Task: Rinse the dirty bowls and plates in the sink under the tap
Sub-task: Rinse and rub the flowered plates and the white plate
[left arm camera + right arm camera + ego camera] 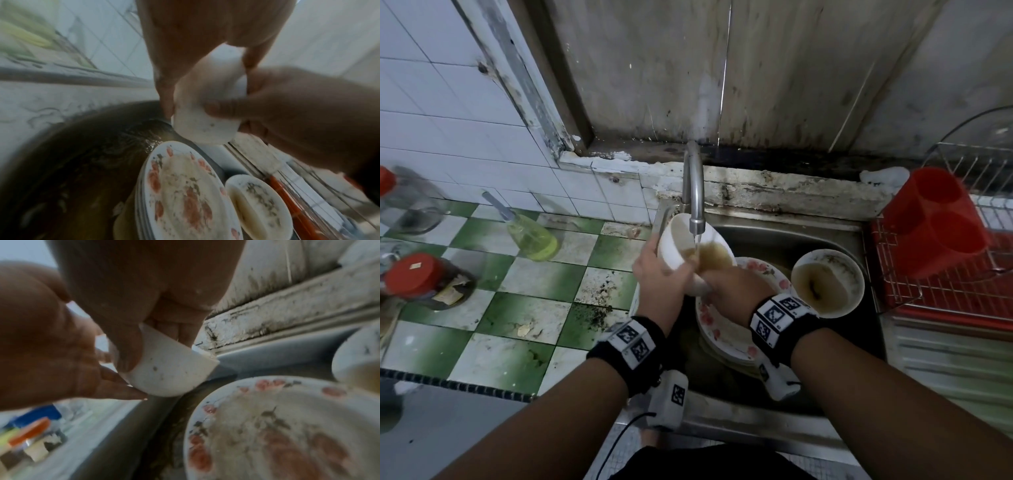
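Both forearms reach forward, side by side, each with a black band and white marker blocks at the wrist. The left hand curls its fingers round the outside of a white bowl. The right hand meets it from the other side, its thumb pressed on the bowl's wall, knuckles touching the left hand.

Steel sink holds stacked plates and bowl.
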